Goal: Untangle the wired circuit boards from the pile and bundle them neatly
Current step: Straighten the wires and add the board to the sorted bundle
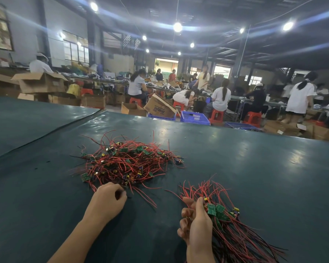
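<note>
Meanwhile, worked at a broad table covered in dark green sheeting [254,168]. Gripped in the right hand [196,223], with fingers and thumb curled tight, a gathered bundle of small green circuit boards on long red and black wires [222,221], with the boards clustered just beside the thumb and the wire ends fanning up and away at one end and trailing toward the near right corner at the other. Had the left hand [107,198] knuckles-up at the near edge of the tangled pile of more green boards and red wires [127,162], lying mid-table and apart from the bundle. Curled those fingers and pinched at a dark wire there, though could not make out the grasp fully. Faced, beyond the far edge, blue plastic crates [195,117], open brown cardboard boxes [160,108], red plastic stools [217,115] and workers at other benches.
</note>
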`<state>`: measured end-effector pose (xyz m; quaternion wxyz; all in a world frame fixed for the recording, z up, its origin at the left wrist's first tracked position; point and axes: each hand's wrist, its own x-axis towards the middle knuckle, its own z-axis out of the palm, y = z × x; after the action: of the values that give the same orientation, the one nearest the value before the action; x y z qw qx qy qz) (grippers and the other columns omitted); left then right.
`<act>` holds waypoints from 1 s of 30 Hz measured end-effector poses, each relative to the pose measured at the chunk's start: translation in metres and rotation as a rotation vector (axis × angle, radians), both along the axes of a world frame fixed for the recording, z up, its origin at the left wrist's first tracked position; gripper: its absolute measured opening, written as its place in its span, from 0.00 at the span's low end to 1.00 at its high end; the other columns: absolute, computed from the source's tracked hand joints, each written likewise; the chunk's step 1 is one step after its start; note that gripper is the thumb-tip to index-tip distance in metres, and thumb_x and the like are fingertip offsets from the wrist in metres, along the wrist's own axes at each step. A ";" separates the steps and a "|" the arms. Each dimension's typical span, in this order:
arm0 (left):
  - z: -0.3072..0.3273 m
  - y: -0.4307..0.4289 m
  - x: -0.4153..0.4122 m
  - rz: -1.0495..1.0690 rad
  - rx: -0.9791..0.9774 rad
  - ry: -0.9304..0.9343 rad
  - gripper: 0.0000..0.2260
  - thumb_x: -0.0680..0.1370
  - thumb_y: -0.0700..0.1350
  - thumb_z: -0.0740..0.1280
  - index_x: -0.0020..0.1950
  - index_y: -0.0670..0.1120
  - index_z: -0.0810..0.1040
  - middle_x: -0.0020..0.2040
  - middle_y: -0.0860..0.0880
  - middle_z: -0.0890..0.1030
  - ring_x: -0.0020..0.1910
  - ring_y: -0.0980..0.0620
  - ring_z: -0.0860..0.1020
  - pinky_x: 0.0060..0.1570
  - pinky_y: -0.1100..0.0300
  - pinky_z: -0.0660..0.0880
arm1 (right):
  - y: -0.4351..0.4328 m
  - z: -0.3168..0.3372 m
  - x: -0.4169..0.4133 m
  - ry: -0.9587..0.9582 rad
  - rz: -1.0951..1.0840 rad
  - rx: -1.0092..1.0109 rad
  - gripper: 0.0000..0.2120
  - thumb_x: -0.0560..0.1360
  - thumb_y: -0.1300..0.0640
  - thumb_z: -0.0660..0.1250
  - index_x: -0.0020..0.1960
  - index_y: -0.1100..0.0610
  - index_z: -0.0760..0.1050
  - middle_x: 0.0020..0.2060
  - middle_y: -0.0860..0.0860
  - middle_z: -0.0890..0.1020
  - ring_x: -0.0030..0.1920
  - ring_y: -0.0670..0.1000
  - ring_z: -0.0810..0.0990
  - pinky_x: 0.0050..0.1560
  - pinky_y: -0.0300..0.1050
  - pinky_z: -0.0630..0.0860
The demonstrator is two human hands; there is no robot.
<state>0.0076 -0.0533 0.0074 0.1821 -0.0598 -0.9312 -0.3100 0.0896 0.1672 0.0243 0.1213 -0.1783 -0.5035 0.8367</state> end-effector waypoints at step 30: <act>0.022 0.051 0.046 -0.333 0.303 0.404 0.10 0.71 0.44 0.61 0.35 0.46 0.81 0.33 0.56 0.78 0.34 0.61 0.74 0.33 0.62 0.73 | -0.005 0.008 0.006 0.039 0.050 0.198 0.17 0.81 0.51 0.58 0.47 0.61 0.79 0.25 0.49 0.74 0.20 0.46 0.64 0.20 0.37 0.61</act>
<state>0.0535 -0.0019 0.0292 0.3170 -0.2441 -0.7967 -0.4530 0.0954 0.1621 0.0319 0.1271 -0.1366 -0.5855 0.7889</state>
